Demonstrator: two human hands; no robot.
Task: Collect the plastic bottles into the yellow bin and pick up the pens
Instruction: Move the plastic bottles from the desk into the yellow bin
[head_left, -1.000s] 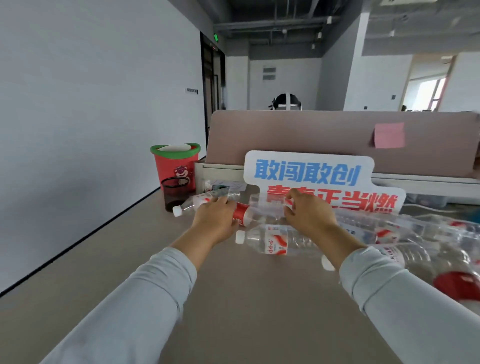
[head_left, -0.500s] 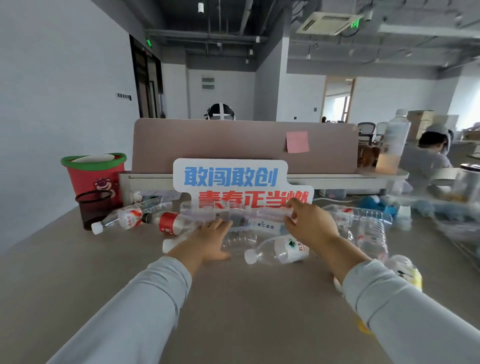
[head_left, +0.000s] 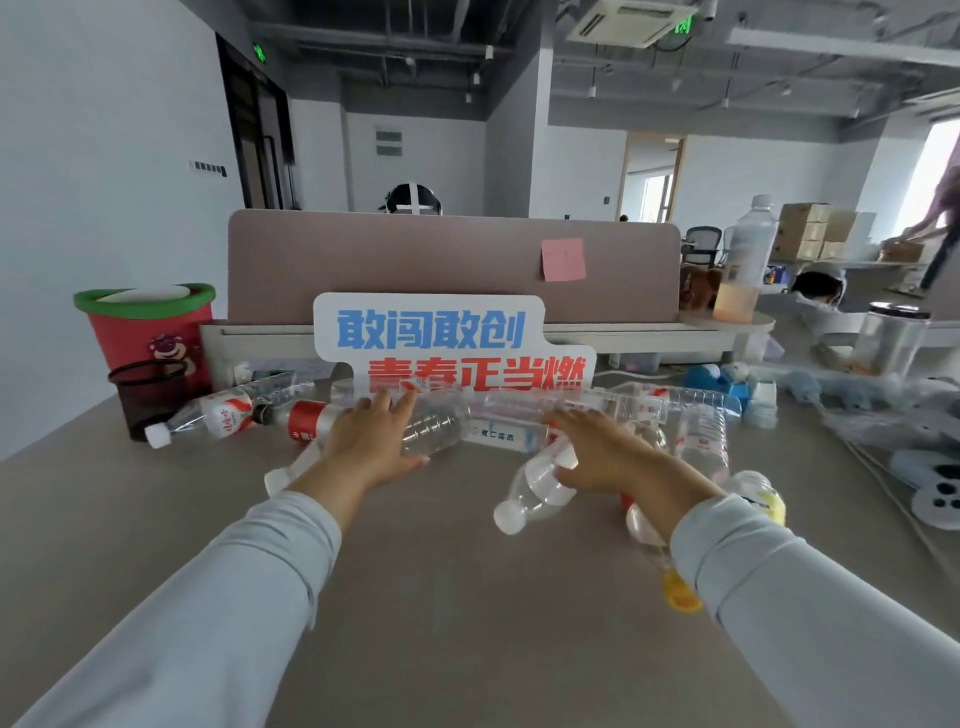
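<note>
From the head camera, we reach both arms across the desk (head_left: 457, 613) into a scatter of empty plastic bottles (head_left: 441, 426) lying on their sides below a printed sign (head_left: 441, 338). Our left hand (head_left: 371, 439) lies flat, fingers spread wide, on a clear bottle and holds nothing. Our right hand (head_left: 608, 457) rests over the body of a white-capped bottle (head_left: 535, 488) whose cap points toward us; whether its fingers have closed on that bottle we cannot tell.

More bottles trail to the right, and one with a red label (head_left: 306, 421) lies to the left near a black mesh cup (head_left: 143, 400) and a red bin with a green rim (head_left: 150, 332). We see no yellow bin and no pens here; a yellow-capped bottle (head_left: 675, 592) lies half hidden under our right sleeve (head_left: 779, 597).

The risk, as we judge it, is rolling: these bottles are light, round and smooth, so a flat palm pressing down may squirt one sideways into its neighbours or off the desk's near edge. Sweeping several at once could also knock the sign or the mesh cup over. The right sleeve may drag the hidden bottle along unnoticed.
</note>
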